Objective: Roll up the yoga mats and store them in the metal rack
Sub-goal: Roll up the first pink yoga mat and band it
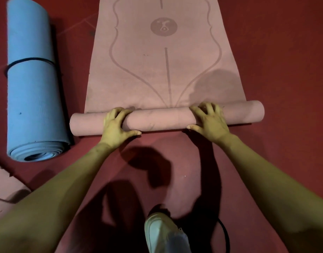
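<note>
Resting under both my palms: pink yoga mat (162, 70), near end wound into a tight roll (166, 118) lying crosswise on the red floor (284, 52), the rest flat and stretching away from me, printed with curved lines and a round emblem.
My left hand (117, 125): fingers spread and curled over the roll's top, thumb stretched along its near side, pressing rather than clasping.
My right hand (209, 121): same pose, fingers splayed over the roll, thumb on the near edge.
Blue yoga mat (33, 79): fully rolled, banded by a dark strap (29, 61), lying well left, apart from the pink one.
White shoe (164, 232): below, between my forearms.
</note>
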`<state>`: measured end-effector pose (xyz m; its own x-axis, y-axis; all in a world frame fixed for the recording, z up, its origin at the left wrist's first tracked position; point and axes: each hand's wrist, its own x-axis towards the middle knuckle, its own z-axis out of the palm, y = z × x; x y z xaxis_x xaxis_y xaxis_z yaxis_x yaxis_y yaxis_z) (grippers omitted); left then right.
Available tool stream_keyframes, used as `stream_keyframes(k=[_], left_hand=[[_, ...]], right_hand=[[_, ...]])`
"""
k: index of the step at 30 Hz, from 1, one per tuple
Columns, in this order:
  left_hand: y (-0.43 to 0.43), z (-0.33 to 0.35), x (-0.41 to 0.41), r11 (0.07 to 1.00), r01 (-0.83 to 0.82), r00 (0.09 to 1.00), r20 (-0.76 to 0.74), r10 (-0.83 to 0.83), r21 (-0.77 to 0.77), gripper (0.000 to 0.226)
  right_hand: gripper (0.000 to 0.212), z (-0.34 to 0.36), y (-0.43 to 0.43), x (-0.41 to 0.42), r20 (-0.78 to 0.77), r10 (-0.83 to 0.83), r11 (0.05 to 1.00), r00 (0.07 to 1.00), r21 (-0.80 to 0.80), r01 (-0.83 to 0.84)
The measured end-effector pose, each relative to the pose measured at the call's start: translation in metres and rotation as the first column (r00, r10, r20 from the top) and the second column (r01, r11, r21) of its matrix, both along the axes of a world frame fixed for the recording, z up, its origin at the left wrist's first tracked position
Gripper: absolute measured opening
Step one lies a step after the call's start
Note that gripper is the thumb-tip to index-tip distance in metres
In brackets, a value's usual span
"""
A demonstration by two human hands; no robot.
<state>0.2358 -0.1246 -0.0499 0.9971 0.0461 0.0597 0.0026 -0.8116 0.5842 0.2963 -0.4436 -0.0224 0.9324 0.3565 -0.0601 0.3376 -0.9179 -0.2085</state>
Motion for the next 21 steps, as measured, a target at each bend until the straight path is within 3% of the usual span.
stream_keyframes(k=[5, 11, 15, 21], left_hand=[[0.006, 0.001, 0.007, 0.996, 0.045, 0.998, -0.046, -0.041, 0.074, 0.099], [0.006, 0.012, 0.014, 0.991, 0.057, 0.997, -0.056, -0.051, 0.124, 0.109], [0.004, 0.013, 0.010, 0.987, 0.031, 0.999, -0.031, -0.026, 0.161, 0.087], [-0.002, 0.007, -0.046, 0.989, 0.033, 0.999, 0.007, -0.035, 0.142, 0.072]], right_hand=[[0.084, 0.000, -0.005, 0.011, -0.064, 0.053, 0.996, 0.997, -0.067, -0.057], [0.073, 0.002, -0.001, 0.019, -0.081, 0.031, 0.995, 0.996, -0.094, -0.038], [0.067, 0.013, 0.002, 0.019, -0.100, 0.035, 0.992, 0.994, -0.114, -0.047], [0.068, 0.009, -0.017, -0.032, -0.065, 0.067, 0.997, 0.996, -0.030, -0.069]])
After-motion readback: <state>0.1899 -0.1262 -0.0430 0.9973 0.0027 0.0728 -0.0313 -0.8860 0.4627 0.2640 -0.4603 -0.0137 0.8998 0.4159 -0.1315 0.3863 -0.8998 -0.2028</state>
